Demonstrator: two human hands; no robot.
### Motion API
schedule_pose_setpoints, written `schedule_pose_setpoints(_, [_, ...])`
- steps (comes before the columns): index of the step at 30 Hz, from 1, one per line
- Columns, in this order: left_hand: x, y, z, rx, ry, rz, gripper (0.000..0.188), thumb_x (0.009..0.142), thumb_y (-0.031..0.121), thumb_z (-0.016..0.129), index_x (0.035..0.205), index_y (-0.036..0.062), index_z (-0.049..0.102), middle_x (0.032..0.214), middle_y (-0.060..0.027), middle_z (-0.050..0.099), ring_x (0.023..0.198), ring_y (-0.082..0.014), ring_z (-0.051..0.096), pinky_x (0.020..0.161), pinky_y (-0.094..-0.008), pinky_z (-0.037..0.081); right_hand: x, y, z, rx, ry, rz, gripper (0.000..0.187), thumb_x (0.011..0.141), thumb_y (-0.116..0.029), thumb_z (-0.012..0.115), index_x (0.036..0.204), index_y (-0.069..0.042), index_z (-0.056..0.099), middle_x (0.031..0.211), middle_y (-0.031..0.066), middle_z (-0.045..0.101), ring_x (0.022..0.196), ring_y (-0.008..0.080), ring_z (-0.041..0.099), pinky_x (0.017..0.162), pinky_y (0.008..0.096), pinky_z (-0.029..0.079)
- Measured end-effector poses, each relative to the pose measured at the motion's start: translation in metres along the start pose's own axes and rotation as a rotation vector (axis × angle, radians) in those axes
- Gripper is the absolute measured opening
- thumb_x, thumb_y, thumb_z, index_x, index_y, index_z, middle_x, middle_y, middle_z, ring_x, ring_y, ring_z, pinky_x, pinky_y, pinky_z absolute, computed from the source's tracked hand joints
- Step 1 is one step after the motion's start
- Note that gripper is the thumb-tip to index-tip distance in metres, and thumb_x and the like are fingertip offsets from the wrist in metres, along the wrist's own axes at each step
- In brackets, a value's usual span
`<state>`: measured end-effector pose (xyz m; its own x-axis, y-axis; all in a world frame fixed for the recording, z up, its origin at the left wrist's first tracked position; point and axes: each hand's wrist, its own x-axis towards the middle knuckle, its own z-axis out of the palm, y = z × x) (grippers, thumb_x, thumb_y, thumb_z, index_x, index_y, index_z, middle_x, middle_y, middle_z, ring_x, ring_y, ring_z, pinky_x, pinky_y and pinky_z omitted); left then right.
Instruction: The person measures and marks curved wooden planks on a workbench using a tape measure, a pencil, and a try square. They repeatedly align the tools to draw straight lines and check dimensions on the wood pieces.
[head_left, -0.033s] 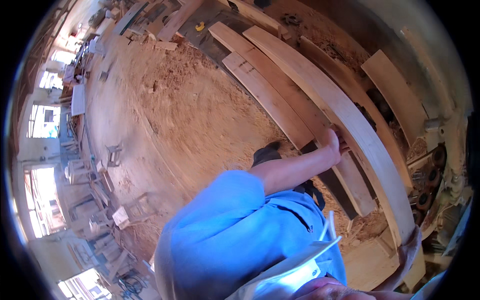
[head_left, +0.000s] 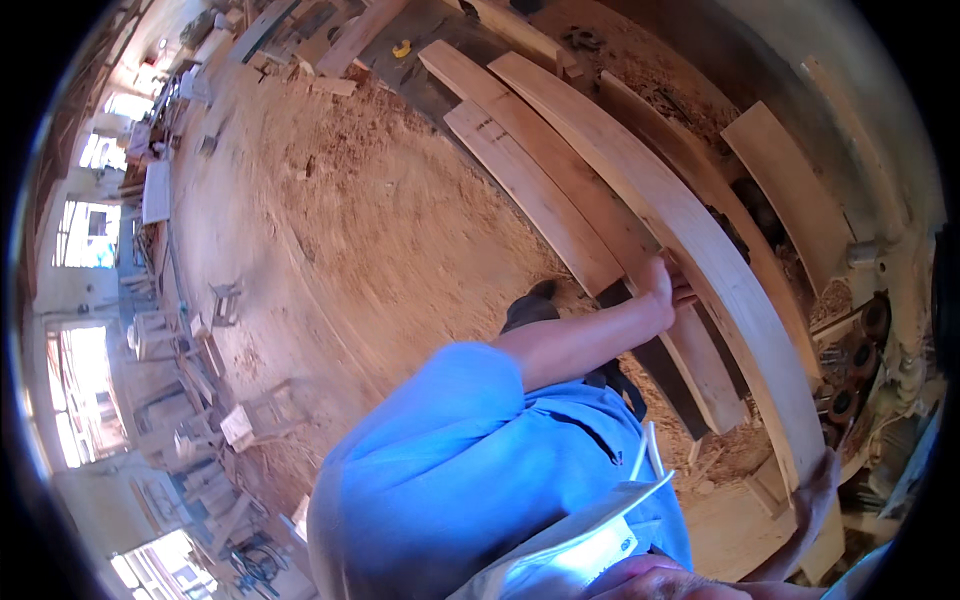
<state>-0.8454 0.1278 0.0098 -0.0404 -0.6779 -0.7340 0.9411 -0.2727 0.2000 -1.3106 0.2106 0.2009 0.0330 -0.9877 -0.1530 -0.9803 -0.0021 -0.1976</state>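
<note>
A long, pale wooden plank (head_left: 690, 235) runs from the far middle toward me on the right, its narrow edge turned partly toward me. My left hand (head_left: 664, 295) is at its left side about midway along, fingers curled in against the plank and partly hidden by it. My right hand (head_left: 822, 482) holds the plank's near end, with its fingers mostly out of sight. Left of it lie a reddish-brown board (head_left: 560, 150) and a shorter light board (head_left: 535, 190), side by side on a dark surface. My left arm reaches across above their near part.
Another long board (head_left: 735, 215) lies right of the plank, and a wide board (head_left: 785, 195) leans farther right. Machine parts (head_left: 850, 385) stand at the right edge. Sawdust covers the floor (head_left: 400, 240). A small yellow object (head_left: 402, 49) lies at the far end. Wooden stools and offcuts line the left.
The view has shifted very slightly. Both hands keep their places on the plank.
</note>
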Motion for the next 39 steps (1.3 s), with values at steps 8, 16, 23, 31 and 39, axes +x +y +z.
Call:
schedule_pose_setpoints(8, [-0.035, -0.009, -0.016, 0.271, -0.112, 0.176, 0.03, 0.098, 0.027, 0.052, 0.115, 0.0027, 0.054, 0.094, -0.0177, 0.069, 0.078, -0.0283, 0.07, 0.077, -0.0395, 0.057, 0.075, -0.001, 0.092, -0.049, 0.006, -0.297, 0.046, 0.074, -0.004, 0.066, 0.119, -0.001, 0.055, 0.109, 0.0241, 0.06, 0.106, 0.0441, 0.055, 0.093, 0.0497, 0.043])
schedule_pose_setpoints(16, [-0.033, -0.012, -0.004, 0.478, -0.16, 0.411, 0.026, 0.096, 0.017, 0.055, 0.113, -0.0021, 0.06, 0.091, -0.017, 0.071, 0.075, -0.0238, 0.07, 0.071, -0.0331, 0.057, 0.109, -0.071, 0.155, 0.173, -0.201, -0.318, 0.047, 0.076, -0.004, 0.062, 0.122, 0.001, 0.054, 0.113, 0.0262, 0.059, 0.108, 0.0445, 0.054, 0.094, 0.0496, 0.045])
schedule_pose_setpoints(23, [-0.019, 0.052, -0.018, 0.693, -0.16, 0.596, 0.032, 0.093, 0.01, 0.059, 0.118, -0.0097, 0.059, 0.091, -0.0162, 0.071, 0.082, -0.0203, 0.07, 0.076, -0.0314, 0.058, 0.13, -0.058, 0.213, 0.479, -0.204, -0.289, 0.06, 0.077, -0.001, 0.064, 0.135, 0.003, 0.05, 0.139, 0.0227, 0.053, 0.13, 0.0344, 0.05, 0.109, 0.0399, 0.039])
schedule_pose_setpoints(31, [0.043, 0.331, -0.105, 0.791, 0.164, 0.928, 0.023, 0.088, 0.01, 0.064, 0.107, -0.0017, 0.069, 0.098, -0.0077, 0.071, 0.088, -0.0138, 0.066, 0.079, -0.0284, 0.054, 0.108, -0.181, 0.234, 0.367, 0.193, -0.08, 0.067, 0.078, 0.001, 0.064, 0.142, 0.001, 0.047, 0.142, 0.0204, 0.052, 0.135, 0.0339, 0.046, 0.112, 0.0415, 0.036])
schedule_pose_setpoints(39, [0.124, 0.662, -0.17, 1.112, 0.482, 1.266, 0.054, 0.083, 0.012, 0.065, 0.131, -0.009, 0.055, 0.126, -0.0214, 0.065, 0.119, -0.0276, 0.061, 0.099, -0.0358, 0.046, 0.085, -0.407, 0.267, 0.444, 0.267, 0.13, 0.066, 0.08, -0.001, 0.065, 0.143, -0.002, 0.046, 0.144, 0.0159, 0.051, 0.14, 0.0301, 0.042, 0.114, 0.0409, 0.034])
